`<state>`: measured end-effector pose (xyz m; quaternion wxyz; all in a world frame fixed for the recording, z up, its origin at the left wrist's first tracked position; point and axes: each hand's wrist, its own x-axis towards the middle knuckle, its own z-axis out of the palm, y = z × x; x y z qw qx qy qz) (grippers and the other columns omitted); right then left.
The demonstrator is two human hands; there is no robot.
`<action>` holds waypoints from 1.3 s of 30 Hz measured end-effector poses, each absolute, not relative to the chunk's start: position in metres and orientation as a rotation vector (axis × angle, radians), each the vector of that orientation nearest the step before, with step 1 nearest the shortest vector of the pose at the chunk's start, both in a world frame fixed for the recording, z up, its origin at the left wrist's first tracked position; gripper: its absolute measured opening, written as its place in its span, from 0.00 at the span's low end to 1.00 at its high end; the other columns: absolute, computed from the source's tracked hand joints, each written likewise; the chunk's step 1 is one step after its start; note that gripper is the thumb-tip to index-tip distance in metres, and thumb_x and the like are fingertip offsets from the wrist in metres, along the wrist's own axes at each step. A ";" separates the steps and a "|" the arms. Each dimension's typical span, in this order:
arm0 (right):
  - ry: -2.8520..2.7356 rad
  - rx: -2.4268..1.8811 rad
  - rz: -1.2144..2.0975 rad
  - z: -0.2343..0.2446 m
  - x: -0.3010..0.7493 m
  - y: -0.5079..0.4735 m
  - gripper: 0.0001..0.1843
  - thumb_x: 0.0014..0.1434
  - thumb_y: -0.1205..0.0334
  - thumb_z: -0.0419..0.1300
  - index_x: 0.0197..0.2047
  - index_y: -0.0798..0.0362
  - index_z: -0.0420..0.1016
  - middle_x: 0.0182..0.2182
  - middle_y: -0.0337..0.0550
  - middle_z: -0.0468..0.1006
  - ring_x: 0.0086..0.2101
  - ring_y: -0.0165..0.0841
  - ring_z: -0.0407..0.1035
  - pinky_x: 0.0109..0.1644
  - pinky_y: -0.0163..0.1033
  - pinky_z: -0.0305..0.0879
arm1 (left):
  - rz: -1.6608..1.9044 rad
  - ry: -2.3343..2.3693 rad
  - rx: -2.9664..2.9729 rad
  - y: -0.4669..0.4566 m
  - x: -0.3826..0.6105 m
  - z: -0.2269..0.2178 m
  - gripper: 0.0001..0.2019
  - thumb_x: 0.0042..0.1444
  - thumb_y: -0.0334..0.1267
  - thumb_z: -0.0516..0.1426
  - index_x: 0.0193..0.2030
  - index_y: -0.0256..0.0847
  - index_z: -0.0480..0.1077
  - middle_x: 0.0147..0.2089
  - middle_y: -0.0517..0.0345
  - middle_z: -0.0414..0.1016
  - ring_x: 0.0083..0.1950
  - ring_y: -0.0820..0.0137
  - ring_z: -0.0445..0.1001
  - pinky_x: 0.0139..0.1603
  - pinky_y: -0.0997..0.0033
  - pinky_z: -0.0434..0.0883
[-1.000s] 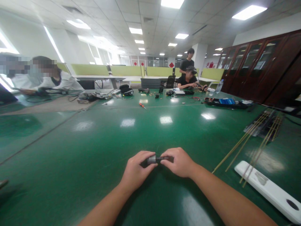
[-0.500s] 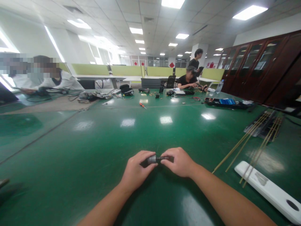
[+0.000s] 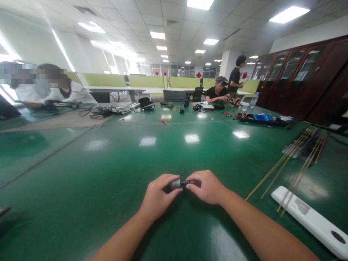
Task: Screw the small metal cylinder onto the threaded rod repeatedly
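A small dark cylinder with a silver band [image 3: 179, 183] lies between both my hands, low over the green table [image 3: 114, 170]. My left hand [image 3: 157, 197] is closed around its silver end. Fingers of my right hand [image 3: 208, 186] pinch the thin black end. Most of the part is hidden inside my fists.
A long white bar [image 3: 310, 219] and several thin brass rods [image 3: 282, 163] lie to the right, near a black panel [image 3: 304, 145]. A red screwdriver [image 3: 164, 121] and tools lie far back. People sit at the far left [image 3: 62, 92] and far end [image 3: 219, 93]; another stands [image 3: 235, 78].
My hands and the part have stayed put. The standing person at the far end has walked to the right.
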<state>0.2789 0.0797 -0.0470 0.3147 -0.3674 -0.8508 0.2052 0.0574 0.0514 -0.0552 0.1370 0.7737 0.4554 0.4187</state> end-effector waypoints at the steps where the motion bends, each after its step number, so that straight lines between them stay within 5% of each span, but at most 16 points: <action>1: -2.239 -0.966 0.538 -0.047 0.279 0.080 0.08 0.60 0.60 0.62 0.40 0.51 0.81 0.35 0.41 0.82 0.35 0.33 0.74 0.40 0.36 0.64 | 1.213 1.321 2.236 0.051 0.057 -0.055 0.14 0.53 0.37 0.65 0.48 0.45 0.76 0.45 0.56 0.80 0.45 0.65 0.78 0.49 0.67 0.74; 39: -2.233 -0.991 0.531 -0.046 0.282 0.082 0.07 0.59 0.61 0.62 0.39 0.51 0.81 0.32 0.41 0.81 0.33 0.32 0.73 0.39 0.36 0.64 | 1.238 1.357 2.253 0.051 0.056 -0.052 0.13 0.53 0.37 0.65 0.47 0.44 0.77 0.45 0.53 0.80 0.45 0.63 0.79 0.50 0.63 0.76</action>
